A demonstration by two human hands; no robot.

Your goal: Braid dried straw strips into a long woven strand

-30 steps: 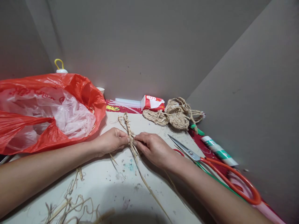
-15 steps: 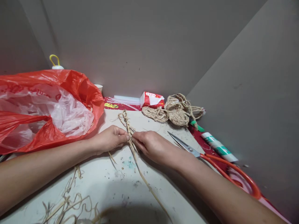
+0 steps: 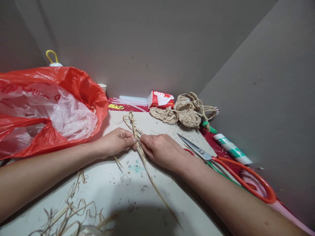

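A narrow braid of straw-coloured fibre (image 3: 133, 124) lies on the pale board, its looped end pointing away from me. My left hand (image 3: 120, 141) pinches the braid from the left between thumb and fingers. On the other side my right hand (image 3: 158, 147) is closed at the same spot, fingertips pressed together on the strands. One long loose strand (image 3: 157, 190) trails from between the hands toward the lower right. A shorter end pokes out below my left hand. The exact hold of the right fingertips is partly hidden.
Scissors with orange handles (image 3: 197, 149) lie beside my right forearm. Coiled twine bundles (image 3: 188, 113) and a red tissue pack (image 3: 161, 99) sit at the back. A red plastic bag (image 3: 81, 82) fills the left. Fibre scraps (image 3: 71, 213) lie near front; a green-white tube (image 3: 232, 149) lies right.
The view has shifted slightly, so objects at the back sit a little higher. Both hands stay at the same place on the braid, with the fingers moved only a little.
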